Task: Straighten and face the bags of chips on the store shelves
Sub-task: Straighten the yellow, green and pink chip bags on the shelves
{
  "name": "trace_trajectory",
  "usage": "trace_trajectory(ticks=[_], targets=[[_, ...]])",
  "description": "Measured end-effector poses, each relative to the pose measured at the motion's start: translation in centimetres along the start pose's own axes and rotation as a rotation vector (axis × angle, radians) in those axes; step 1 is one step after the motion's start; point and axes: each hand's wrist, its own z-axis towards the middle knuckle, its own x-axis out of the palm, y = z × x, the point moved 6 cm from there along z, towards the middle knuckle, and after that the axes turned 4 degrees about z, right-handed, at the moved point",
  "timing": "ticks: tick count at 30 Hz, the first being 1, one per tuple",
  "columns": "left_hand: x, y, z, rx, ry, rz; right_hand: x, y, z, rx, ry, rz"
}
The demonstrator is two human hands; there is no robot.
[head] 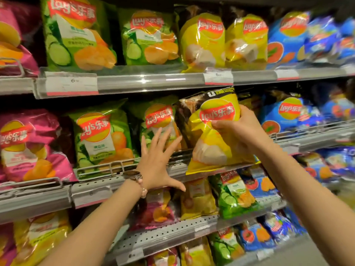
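Observation:
My right hand (238,129) grips a yellow Lay's bag (213,146) by its right side, thumb across the front. The bag tilts and hangs out past the front rail of the middle shelf (123,179). My left hand (159,160) is spread open with straight fingers, reaching toward the green cucumber bag (157,123) just left of the yellow one; whether it touches is unclear. A second green bag (101,137) and a pink bag (30,144) stand upright further left on the same shelf.
The top shelf (149,81) carries green, yellow and blue bags facing forward. Blue bags (288,114) fill the right side. Lower shelves (172,233) hold smaller mixed bags. Wire rails and price tags line the shelf fronts.

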Motion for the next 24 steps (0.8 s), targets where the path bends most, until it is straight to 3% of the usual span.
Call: trace_trajectory(ticks=[6,11,17,20,24], targets=[[2.6,0.0,2.2,-0.118,0.048,0.206,-6.0,-2.3,4.0,0.132,-0.115,-0.138],[2.9,-0.1,2.2,-0.107,-0.023,0.252,-8.9,-2.6,6.1,0.144,-0.178,-0.221],[2.9,-0.1,2.2,-0.114,-0.046,0.252,-9.6,-4.2,6.0,0.270,-0.032,-0.290],[2.8,-0.2,2.2,-0.112,-0.047,0.234,-9.9,-5.1,6.4,0.259,-0.061,-0.181],[2.7,-0.2,2.1,-0.102,-0.054,0.219,-10.5,-5.6,9.0,0.151,-0.234,-0.004]])
